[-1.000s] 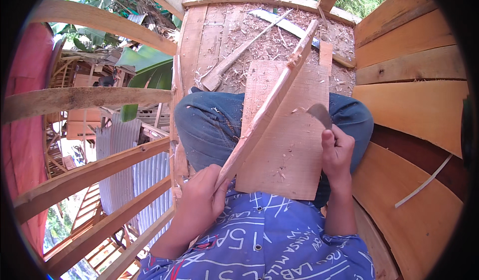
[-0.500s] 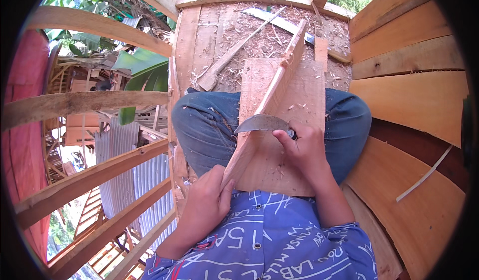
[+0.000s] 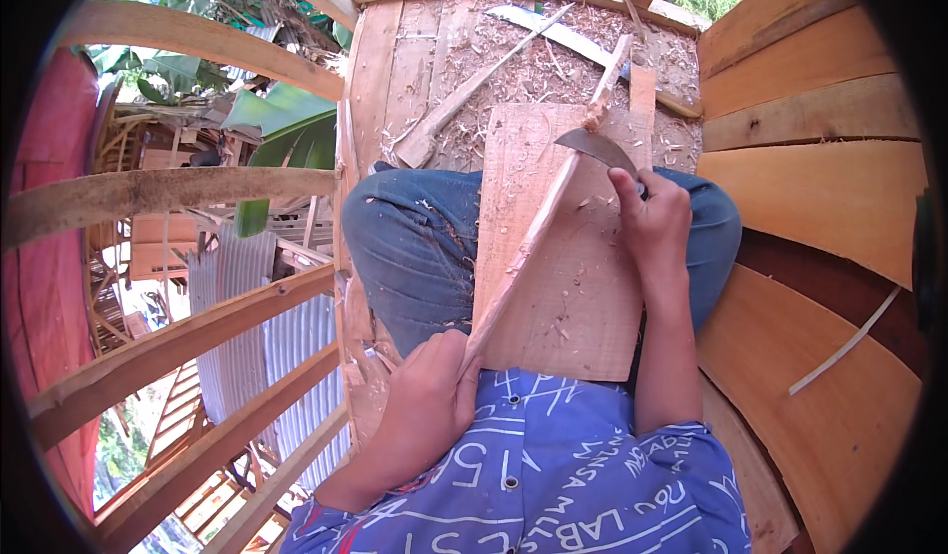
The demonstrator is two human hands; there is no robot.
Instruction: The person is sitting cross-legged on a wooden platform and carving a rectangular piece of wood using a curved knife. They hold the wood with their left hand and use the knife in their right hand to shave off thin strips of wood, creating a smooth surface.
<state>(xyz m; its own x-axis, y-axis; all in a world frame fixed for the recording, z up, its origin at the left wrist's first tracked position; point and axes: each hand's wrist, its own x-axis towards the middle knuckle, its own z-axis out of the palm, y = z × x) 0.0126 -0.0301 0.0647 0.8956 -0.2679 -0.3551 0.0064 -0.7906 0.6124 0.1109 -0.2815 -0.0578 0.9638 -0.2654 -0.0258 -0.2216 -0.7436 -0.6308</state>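
My left hand [image 3: 430, 386] is closed around the near end of a narrow wooden plank [image 3: 533, 233], which stands on edge and slants away to the far right. In my right hand [image 3: 657, 208] is a knife with a curved, dark blade [image 3: 599, 149]; the fingers wrap its handle, which is mostly hidden. The blade lies across the plank's upper edge, towards its far end. A curl of shaved wood [image 3: 594, 116] sits just beyond the blade. Beneath the plank, a wide flat board [image 3: 583, 307] rests across my crossed legs.
A long blade with a wooden handle [image 3: 558, 36] lies among shavings at the far side. A tapered wooden stick [image 3: 434, 129] lies left of it. Wooden rails [image 3: 188, 191] border the left, and a plank wall [image 3: 810, 189] rises on the right.
My right hand has pushed the knife forward and to the right along the plank's edge. The curl of wood now sits farther away. My left hand still grips the near end.
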